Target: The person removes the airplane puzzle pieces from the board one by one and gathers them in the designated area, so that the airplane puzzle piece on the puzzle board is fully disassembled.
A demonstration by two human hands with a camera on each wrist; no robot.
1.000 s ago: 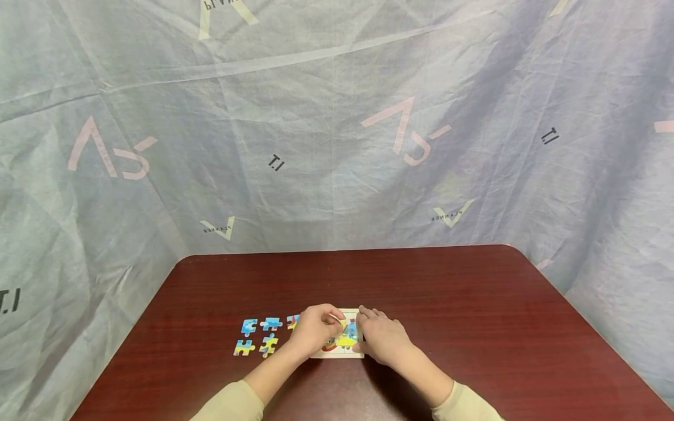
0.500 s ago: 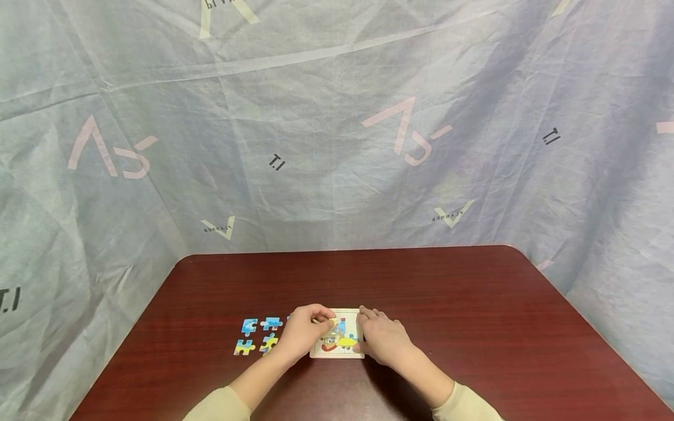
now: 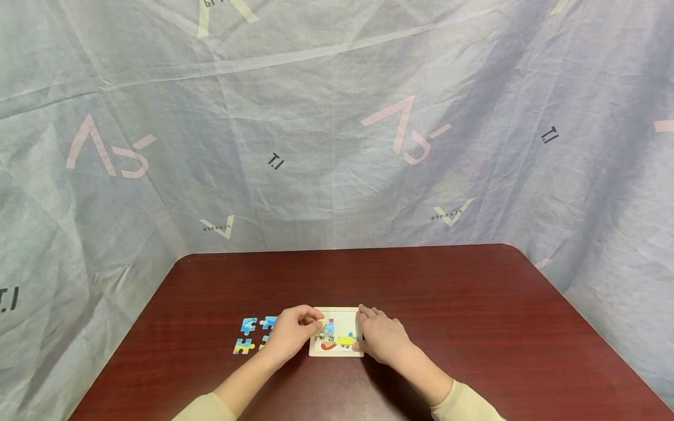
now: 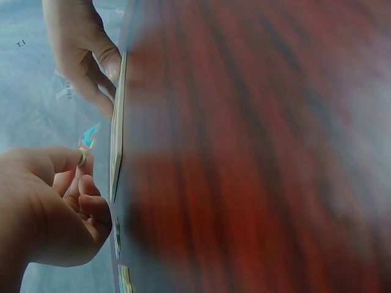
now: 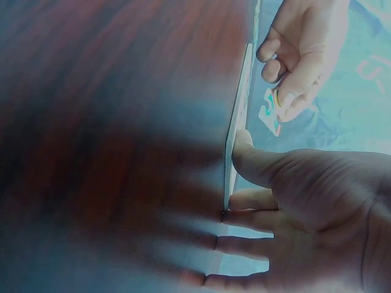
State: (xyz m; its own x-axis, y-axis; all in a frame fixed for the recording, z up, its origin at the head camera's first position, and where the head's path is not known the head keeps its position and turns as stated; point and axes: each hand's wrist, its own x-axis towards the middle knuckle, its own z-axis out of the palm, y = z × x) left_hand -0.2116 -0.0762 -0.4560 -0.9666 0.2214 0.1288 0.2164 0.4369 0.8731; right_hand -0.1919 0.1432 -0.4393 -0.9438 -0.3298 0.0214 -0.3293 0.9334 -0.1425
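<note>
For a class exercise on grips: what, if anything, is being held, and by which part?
The left hand pinches a puzzle piece by one edge, the rest sticking out. The right hand rests against the right side of the puzzle tray.

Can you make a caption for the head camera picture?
A left hand pinches a jigsaw piece above a puzzle tray, the right hand touching its edge, loose jigsaw pieces on the table.

The tabletop [image 3: 421,292] shows dark red wood grain, smooth with a soft sheen (veneer or solid, I cannot tell); at twelve o'clock hangs a creased, matt cloth backdrop [image 3: 337,187]. The puzzle tray [image 3: 337,355] has a pale, wooden-looking rim, and at its nine o'clock the puzzle pieces [image 3: 247,325] have smooth printed faces.
</note>
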